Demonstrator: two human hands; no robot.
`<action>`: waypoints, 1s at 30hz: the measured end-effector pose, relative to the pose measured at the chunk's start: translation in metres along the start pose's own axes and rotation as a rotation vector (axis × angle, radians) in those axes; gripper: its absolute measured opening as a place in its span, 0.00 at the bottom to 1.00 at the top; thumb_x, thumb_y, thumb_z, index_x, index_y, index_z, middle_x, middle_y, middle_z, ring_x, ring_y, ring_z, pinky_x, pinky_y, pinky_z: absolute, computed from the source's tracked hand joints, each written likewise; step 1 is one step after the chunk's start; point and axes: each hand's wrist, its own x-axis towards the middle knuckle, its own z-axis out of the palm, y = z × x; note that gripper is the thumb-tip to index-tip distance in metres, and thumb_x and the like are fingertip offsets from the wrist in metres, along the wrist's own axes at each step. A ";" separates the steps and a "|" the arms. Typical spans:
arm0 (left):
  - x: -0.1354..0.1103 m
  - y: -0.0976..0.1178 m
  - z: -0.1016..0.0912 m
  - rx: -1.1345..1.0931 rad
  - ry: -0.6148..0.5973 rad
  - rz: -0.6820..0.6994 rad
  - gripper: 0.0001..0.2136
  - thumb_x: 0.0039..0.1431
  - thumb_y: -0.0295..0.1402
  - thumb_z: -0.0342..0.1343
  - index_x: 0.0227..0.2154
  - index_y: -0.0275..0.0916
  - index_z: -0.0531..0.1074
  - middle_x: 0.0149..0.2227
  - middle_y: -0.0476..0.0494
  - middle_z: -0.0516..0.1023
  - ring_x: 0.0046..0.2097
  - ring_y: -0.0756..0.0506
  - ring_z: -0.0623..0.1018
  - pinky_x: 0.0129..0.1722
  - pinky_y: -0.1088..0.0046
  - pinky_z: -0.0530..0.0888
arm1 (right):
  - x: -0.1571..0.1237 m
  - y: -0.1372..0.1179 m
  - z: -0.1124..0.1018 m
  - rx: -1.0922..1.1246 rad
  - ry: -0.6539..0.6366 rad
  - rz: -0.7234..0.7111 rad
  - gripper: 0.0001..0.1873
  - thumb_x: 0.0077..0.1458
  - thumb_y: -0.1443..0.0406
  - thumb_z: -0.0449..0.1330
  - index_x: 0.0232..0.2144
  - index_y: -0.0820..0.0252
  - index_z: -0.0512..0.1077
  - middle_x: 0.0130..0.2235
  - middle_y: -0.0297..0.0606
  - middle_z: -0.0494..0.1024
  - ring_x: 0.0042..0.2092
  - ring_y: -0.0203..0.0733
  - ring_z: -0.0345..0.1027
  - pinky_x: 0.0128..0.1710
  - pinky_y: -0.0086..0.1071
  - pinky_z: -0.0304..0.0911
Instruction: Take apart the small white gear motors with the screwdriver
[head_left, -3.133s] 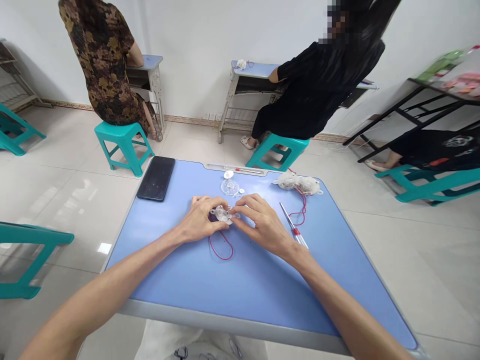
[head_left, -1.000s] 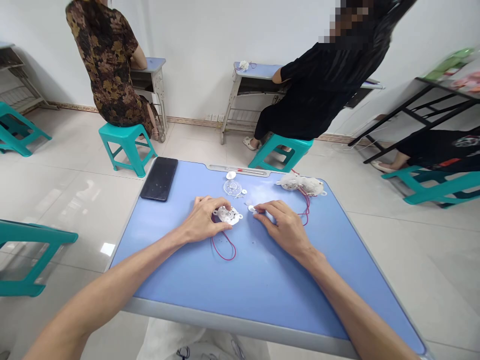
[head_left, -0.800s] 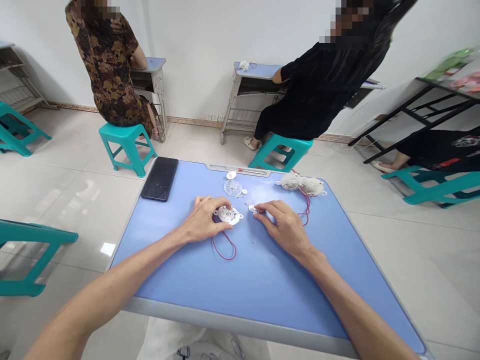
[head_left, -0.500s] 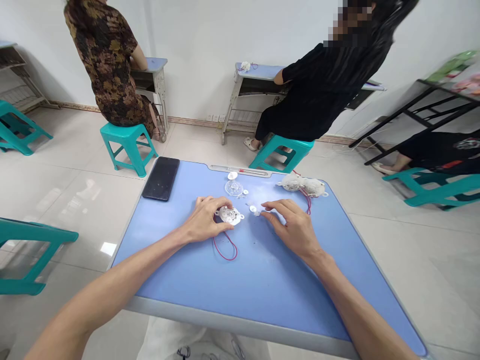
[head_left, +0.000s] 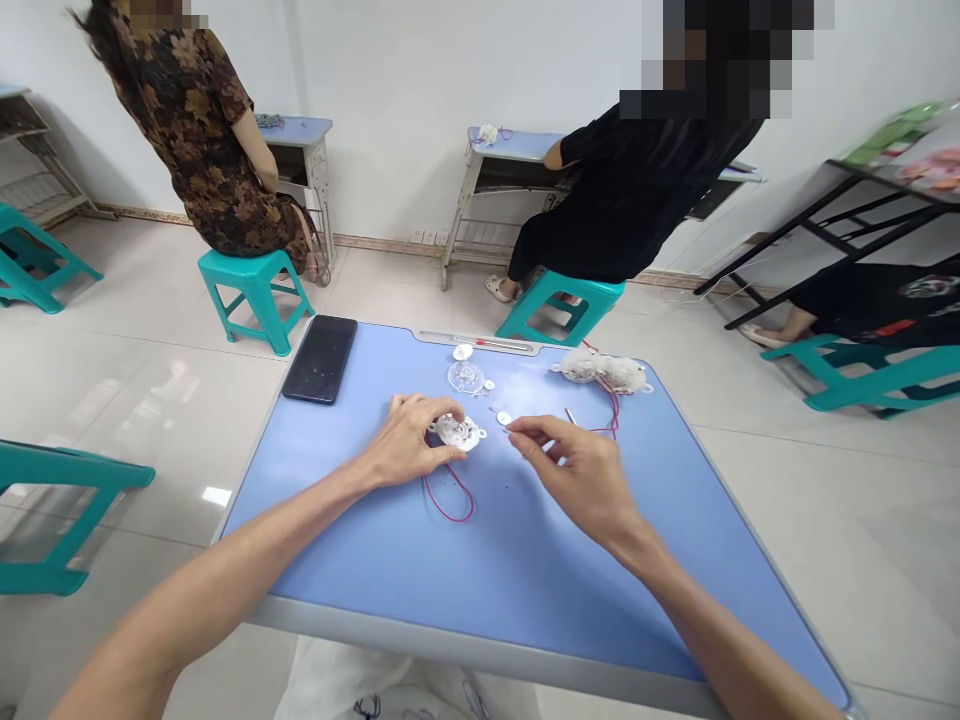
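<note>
My left hand is closed around the rim of a white round gear housing, steadying it on the blue desk. A red wire loops out below the housing. To its right, my right hand has thumb and forefinger pinched together low over the desk; anything between the tips is too small to make out. A white gear wheel lies just beyond those fingertips. Behind the housing are a clear plastic cover, a white disc and a smaller white wheel.
A black phone lies at the desk's far left corner. Two white housings with red wires sit at the far right. A thin rod lies beside my right hand. People sit on green stools beyond the desk.
My right hand's thumb and forefinger have come together, and the hand has shifted slightly left. The thin rod now shows behind it. My left hand stays on the housing.
</note>
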 end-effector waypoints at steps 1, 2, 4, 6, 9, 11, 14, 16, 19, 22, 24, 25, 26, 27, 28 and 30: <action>0.000 0.000 0.000 0.003 0.001 0.001 0.16 0.53 0.36 0.67 0.43 0.44 0.70 0.43 0.52 0.79 0.45 0.44 0.73 0.51 0.64 0.60 | -0.002 -0.004 0.002 0.053 -0.059 0.075 0.12 0.58 0.57 0.59 0.38 0.57 0.76 0.33 0.38 0.81 0.28 0.39 0.73 0.26 0.33 0.66; 0.000 0.001 -0.001 0.004 0.004 0.003 0.16 0.53 0.36 0.67 0.43 0.44 0.70 0.43 0.52 0.79 0.45 0.44 0.73 0.51 0.64 0.60 | -0.003 -0.007 0.004 0.102 -0.112 0.140 0.14 0.57 0.56 0.59 0.40 0.58 0.75 0.32 0.38 0.81 0.28 0.39 0.73 0.27 0.33 0.66; 0.000 0.001 -0.001 0.004 0.009 0.010 0.16 0.53 0.36 0.67 0.42 0.43 0.70 0.42 0.52 0.79 0.44 0.44 0.73 0.50 0.64 0.60 | -0.005 -0.011 0.008 0.181 -0.200 0.236 0.17 0.56 0.54 0.59 0.42 0.59 0.73 0.31 0.37 0.80 0.25 0.37 0.71 0.27 0.33 0.67; -0.001 0.001 -0.001 0.006 0.011 0.015 0.15 0.53 0.36 0.67 0.42 0.43 0.70 0.41 0.52 0.79 0.44 0.44 0.73 0.51 0.64 0.61 | -0.005 -0.012 0.011 0.245 -0.258 0.303 0.20 0.56 0.52 0.59 0.43 0.60 0.71 0.32 0.37 0.80 0.23 0.36 0.70 0.24 0.32 0.66; -0.001 0.000 0.000 0.016 0.021 0.023 0.16 0.54 0.36 0.66 0.43 0.43 0.70 0.43 0.51 0.79 0.46 0.44 0.74 0.51 0.64 0.61 | -0.002 -0.012 0.018 0.386 -0.317 0.394 0.27 0.53 0.48 0.60 0.47 0.60 0.67 0.33 0.39 0.79 0.23 0.36 0.69 0.17 0.29 0.60; -0.001 0.000 0.000 0.017 0.026 0.021 0.16 0.54 0.36 0.66 0.44 0.43 0.70 0.45 0.50 0.79 0.47 0.43 0.74 0.50 0.63 0.63 | 0.000 -0.013 0.024 0.503 -0.321 0.436 0.33 0.49 0.46 0.62 0.50 0.60 0.63 0.34 0.38 0.79 0.23 0.37 0.69 0.15 0.29 0.60; 0.000 0.002 0.000 -0.010 0.032 0.011 0.17 0.53 0.36 0.65 0.44 0.42 0.70 0.44 0.48 0.78 0.46 0.43 0.75 0.50 0.64 0.65 | 0.004 -0.016 0.031 0.622 -0.301 0.478 0.38 0.46 0.46 0.64 0.52 0.61 0.60 0.31 0.34 0.77 0.23 0.36 0.69 0.16 0.29 0.62; 0.000 0.003 -0.001 -0.035 0.038 0.011 0.17 0.53 0.35 0.65 0.45 0.41 0.69 0.44 0.47 0.78 0.47 0.43 0.75 0.50 0.65 0.67 | 0.005 -0.019 0.035 0.664 -0.287 0.504 0.39 0.45 0.47 0.65 0.52 0.62 0.60 0.28 0.31 0.75 0.23 0.36 0.69 0.17 0.29 0.63; 0.000 0.003 0.000 -0.053 0.032 0.024 0.18 0.52 0.33 0.65 0.46 0.41 0.69 0.46 0.46 0.78 0.48 0.43 0.76 0.51 0.65 0.68 | 0.007 -0.021 0.038 0.709 -0.280 0.532 0.37 0.44 0.48 0.66 0.50 0.63 0.63 0.25 0.29 0.74 0.23 0.35 0.68 0.18 0.28 0.62; 0.001 0.002 0.001 -0.050 0.027 0.020 0.20 0.52 0.34 0.65 0.47 0.41 0.68 0.47 0.45 0.78 0.49 0.42 0.76 0.52 0.63 0.68 | 0.009 -0.021 0.039 0.737 -0.284 0.547 0.34 0.43 0.50 0.67 0.48 0.63 0.66 0.23 0.28 0.73 0.22 0.34 0.68 0.18 0.27 0.62; 0.001 0.001 0.001 -0.046 0.026 0.018 0.21 0.51 0.35 0.66 0.48 0.41 0.69 0.47 0.45 0.78 0.48 0.42 0.77 0.52 0.63 0.68 | 0.010 -0.020 0.039 0.747 -0.286 0.553 0.33 0.42 0.51 0.68 0.47 0.63 0.66 0.22 0.28 0.73 0.23 0.34 0.68 0.18 0.26 0.61; 0.000 0.000 0.001 -0.043 0.025 0.022 0.21 0.51 0.35 0.66 0.48 0.40 0.69 0.47 0.44 0.78 0.49 0.41 0.77 0.52 0.62 0.69 | 0.010 -0.020 0.039 0.750 -0.288 0.555 0.33 0.42 0.51 0.68 0.46 0.64 0.67 0.22 0.28 0.73 0.23 0.34 0.68 0.18 0.26 0.61; 0.000 0.000 0.001 -0.038 0.023 0.029 0.22 0.51 0.36 0.67 0.48 0.40 0.69 0.47 0.43 0.78 0.49 0.41 0.77 0.52 0.62 0.69 | 0.010 -0.020 0.039 0.752 -0.290 0.557 0.32 0.41 0.52 0.68 0.45 0.64 0.67 0.23 0.29 0.74 0.23 0.34 0.68 0.18 0.26 0.61; 0.000 -0.001 0.000 -0.033 0.018 0.037 0.23 0.50 0.36 0.67 0.49 0.40 0.70 0.48 0.42 0.78 0.50 0.40 0.77 0.53 0.61 0.69 | 0.010 -0.020 0.039 0.754 -0.291 0.559 0.32 0.41 0.52 0.69 0.45 0.63 0.67 0.23 0.29 0.74 0.23 0.33 0.68 0.18 0.26 0.61; -0.001 -0.002 -0.001 -0.027 0.010 0.044 0.24 0.49 0.36 0.68 0.49 0.40 0.70 0.49 0.41 0.78 0.51 0.39 0.76 0.53 0.61 0.69 | 0.010 -0.020 0.039 0.754 -0.293 0.564 0.32 0.41 0.53 0.69 0.45 0.63 0.68 0.23 0.29 0.74 0.22 0.33 0.68 0.18 0.26 0.61; -0.001 -0.003 -0.004 -0.019 -0.017 0.048 0.27 0.48 0.36 0.69 0.51 0.39 0.69 0.51 0.40 0.77 0.51 0.39 0.76 0.54 0.60 0.70 | 0.011 -0.020 0.039 0.754 -0.295 0.570 0.31 0.41 0.53 0.69 0.45 0.63 0.68 0.24 0.29 0.74 0.22 0.33 0.67 0.18 0.26 0.62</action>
